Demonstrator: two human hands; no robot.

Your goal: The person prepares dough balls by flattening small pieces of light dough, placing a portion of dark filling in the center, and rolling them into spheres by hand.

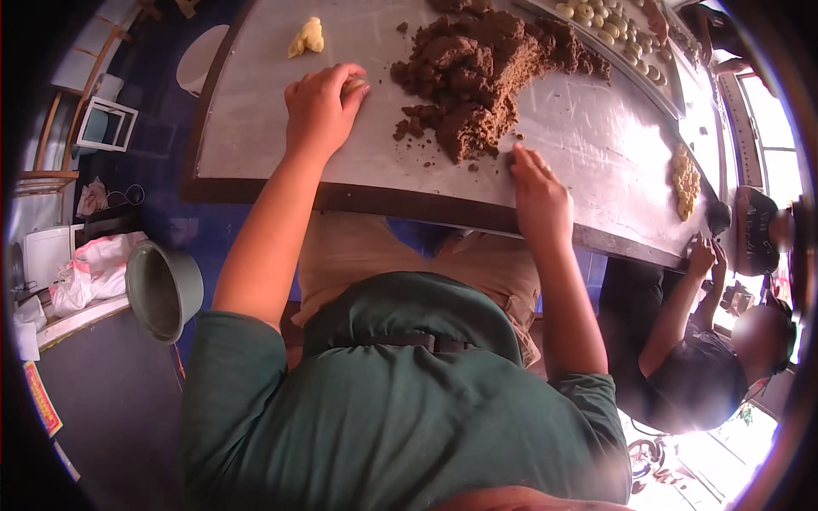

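My left hand (323,108) is curled above the metal tabletop (255,128), left of a large crumbly brown mass (466,70), perhaps a filling. Between its thumb and fingers shows a small pale piece, apparently dough (355,83). A lump of yellowish dough (307,38) lies on the table beyond that hand. My right hand (543,188) is at the near side of the table, its fingers close together and pointing away from me, just right of the brown mass's near end. A small brown crumb (521,137) lies by its fingertips. Its palm is hidden.
Pale round dough balls (613,29) fill a tray at the far right. A row of small yellowish pieces (686,182) lies at the table's right end. Beside it, a co-worker's hands (708,255) are at the edge. A grey basin (165,290) stands left.
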